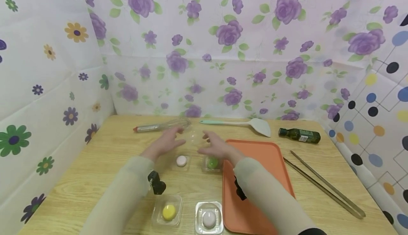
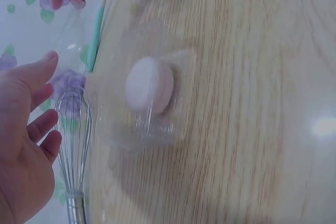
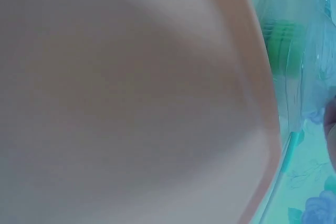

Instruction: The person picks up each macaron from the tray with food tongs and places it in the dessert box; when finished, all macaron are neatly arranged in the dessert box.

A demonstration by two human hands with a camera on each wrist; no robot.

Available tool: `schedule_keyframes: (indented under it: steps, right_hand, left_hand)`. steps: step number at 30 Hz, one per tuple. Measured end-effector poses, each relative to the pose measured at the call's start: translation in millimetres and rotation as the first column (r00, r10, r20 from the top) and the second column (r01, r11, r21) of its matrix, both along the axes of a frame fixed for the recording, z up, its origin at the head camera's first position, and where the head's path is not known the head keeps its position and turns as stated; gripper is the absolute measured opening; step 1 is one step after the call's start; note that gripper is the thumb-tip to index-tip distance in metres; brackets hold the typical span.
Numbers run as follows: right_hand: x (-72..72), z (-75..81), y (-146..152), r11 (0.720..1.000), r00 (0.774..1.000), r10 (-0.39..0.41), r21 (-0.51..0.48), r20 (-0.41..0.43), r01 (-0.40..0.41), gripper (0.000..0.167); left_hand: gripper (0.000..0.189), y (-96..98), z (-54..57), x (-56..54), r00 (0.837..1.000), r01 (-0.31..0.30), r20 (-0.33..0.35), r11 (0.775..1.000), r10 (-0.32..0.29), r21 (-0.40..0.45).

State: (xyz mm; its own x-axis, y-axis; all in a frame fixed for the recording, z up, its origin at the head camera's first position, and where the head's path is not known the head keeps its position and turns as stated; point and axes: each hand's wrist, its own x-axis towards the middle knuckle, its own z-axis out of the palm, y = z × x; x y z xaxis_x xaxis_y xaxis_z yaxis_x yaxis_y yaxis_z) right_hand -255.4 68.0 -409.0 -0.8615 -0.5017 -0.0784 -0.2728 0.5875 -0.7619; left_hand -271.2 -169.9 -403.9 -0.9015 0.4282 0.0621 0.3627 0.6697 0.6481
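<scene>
In the head view, my left hand [image 1: 165, 143] and right hand [image 1: 216, 145] are raised toward each other, thumbs and fingers spread apart. Between their fingertips shows a clear plastic piece [image 1: 192, 136]; I cannot tell whether either hand bears it. The left wrist view has its faint outline between the left thumb and the right fingertips. Below and between the hands, a pale pink macaron [image 1: 181, 161] sits in a clear case. Partly under the right hand is a green macaron [image 1: 212, 163] in another case. Nearer are a yellow macaron [image 1: 169, 212] and a pale lilac macaron [image 1: 209, 219], both in clear cases.
An orange tray [image 1: 255, 206] lies under the right forearm. Along the back are a whisk [image 1: 162, 125], a spatula [image 1: 259, 126] with a mint handle, and a dark green bottle [image 1: 299, 135]. Metal tongs [image 1: 325, 185] lie at the right. Patterned sheets [image 1: 204, 86] enclose the table.
</scene>
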Motion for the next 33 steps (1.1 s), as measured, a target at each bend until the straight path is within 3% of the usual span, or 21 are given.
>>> schedule_keyframes:
  steps: [8,18,23,24,33]
  right_hand:
    - [-1.3,1.5,7.2,0.985,0.996,-0.081,-0.153,0.028,0.084,0.091]
    - [-4.5,0.6,5.3,0.963,0.992,-0.127,-0.235,0.026,0.130,0.092]
    - [-4.8,1.4,4.5,0.941,0.986,-0.151,-0.296,0.073,0.166,0.094]
    - [-4.6,1.5,4.5,0.937,0.985,-0.154,-0.306,0.081,0.171,0.095]
    - [-1.6,4.2,9.0,0.956,0.995,-0.099,-0.274,0.027,0.103,0.092]
  left_hand:
    - [0.055,7.5,5.2,6.8,0.999,0.003,0.036,0.998,-0.006,0.069]
    - [0.056,9.2,7.7,13.0,0.997,-0.003,0.082,0.994,-0.006,0.112]
    - [0.055,8.9,8.3,16.6,0.996,0.002,0.091,0.990,-0.015,0.143]
    - [0.055,10.1,12.8,20.6,0.995,0.009,0.093,0.989,-0.023,0.149]
    - [0.063,10.4,10.5,19.4,0.993,0.019,0.111,0.991,-0.034,0.133]
